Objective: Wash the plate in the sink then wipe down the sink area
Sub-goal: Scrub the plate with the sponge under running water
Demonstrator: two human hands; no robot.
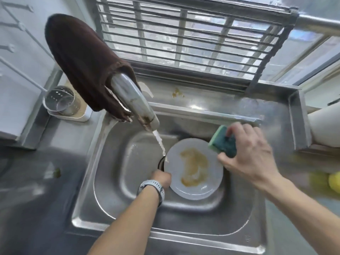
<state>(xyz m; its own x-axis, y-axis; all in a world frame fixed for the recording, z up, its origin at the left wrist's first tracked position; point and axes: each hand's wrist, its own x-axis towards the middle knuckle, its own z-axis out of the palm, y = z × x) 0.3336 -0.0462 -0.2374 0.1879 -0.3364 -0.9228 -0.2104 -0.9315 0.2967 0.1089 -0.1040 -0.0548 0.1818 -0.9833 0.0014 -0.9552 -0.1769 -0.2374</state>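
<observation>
Gripping the plate point(193, 168) rim, left hand point(161, 178) steadies; right hand point(252, 153) pinches sponge point(222, 141) above.

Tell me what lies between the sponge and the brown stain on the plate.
In the head view, only bare white plate lies between the sponge, gripped by the right hand, and the brown stain; nothing else intervenes.

Two bare forearms enter from the lower edge, both without sleeves. The left hand point(161, 178) has at its wrist a wristwatch point(153, 188) with a pale grey band and a dark, rounded case turned toward the outer side of the arm. The right hand point(252, 153) wears nothing at wrist or fingers point(237, 128); no rings or gloves appear.
</observation>
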